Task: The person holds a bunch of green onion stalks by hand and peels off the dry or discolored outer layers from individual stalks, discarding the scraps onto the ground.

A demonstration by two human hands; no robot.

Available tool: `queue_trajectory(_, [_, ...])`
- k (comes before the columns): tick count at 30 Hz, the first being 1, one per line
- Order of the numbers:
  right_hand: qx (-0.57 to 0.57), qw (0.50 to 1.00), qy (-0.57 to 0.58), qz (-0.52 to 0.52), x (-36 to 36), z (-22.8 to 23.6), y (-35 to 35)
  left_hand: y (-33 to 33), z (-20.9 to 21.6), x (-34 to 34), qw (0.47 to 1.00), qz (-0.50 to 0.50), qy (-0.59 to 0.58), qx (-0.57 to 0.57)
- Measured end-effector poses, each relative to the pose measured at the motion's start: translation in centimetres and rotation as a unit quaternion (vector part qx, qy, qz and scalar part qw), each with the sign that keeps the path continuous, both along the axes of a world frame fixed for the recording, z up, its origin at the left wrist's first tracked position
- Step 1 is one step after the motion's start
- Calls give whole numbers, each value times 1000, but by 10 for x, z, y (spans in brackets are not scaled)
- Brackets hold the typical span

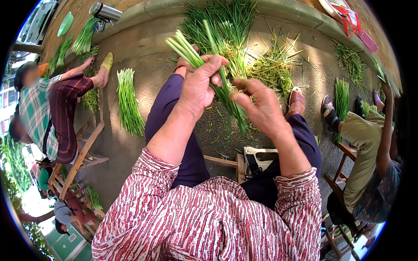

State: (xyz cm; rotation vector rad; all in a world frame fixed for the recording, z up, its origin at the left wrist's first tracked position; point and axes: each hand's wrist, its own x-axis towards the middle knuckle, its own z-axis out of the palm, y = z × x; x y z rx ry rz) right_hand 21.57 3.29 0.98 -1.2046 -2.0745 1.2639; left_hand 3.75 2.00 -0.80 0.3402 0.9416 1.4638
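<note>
My left hand (201, 83) is closed around a small bunch of long green chives (186, 51). The pale, thick ends stick up past my thumb, and the dark leaves trail down to the right below my fist. One stalk leans apart from the others near my fingertips. My right hand (262, 106) hovers just right of the bunch, thumb and fingers apart and slightly bent, with nothing visible in them. On the ground beyond my hands lies a large heap of chives (220, 28). Beside it spreads a pile of yellowed trimmings (272, 69).
A neat chive bundle (129, 102) lies left of my legs. People sit on low wooden seats (82, 158) at both sides. A concrete kerb (148, 13) runs along the far side, with a metal flask (106, 11) at left and a red-handled bag (348, 19) at right.
</note>
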Motion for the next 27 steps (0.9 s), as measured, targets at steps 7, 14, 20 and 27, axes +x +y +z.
queue_trajectory(7, [74, 996, -36, -23, 0, -2, -2, -2, -3, 11, 994, -90, -62, -20])
queue_trajectory(14, [112, 992, -57, 32, 2, -4, 1, -4, 1, 9, 990, -142, 8, -8])
queue_trajectory(20, [112, 990, -64, 55, -3, -8, -3, -4, -4, 12, 989, -134, 67, -9])
queue_trajectory(27, [49, 995, -77, 42, 6, 0, 3, -4, 3, 13, 986, -72, 152, 1])
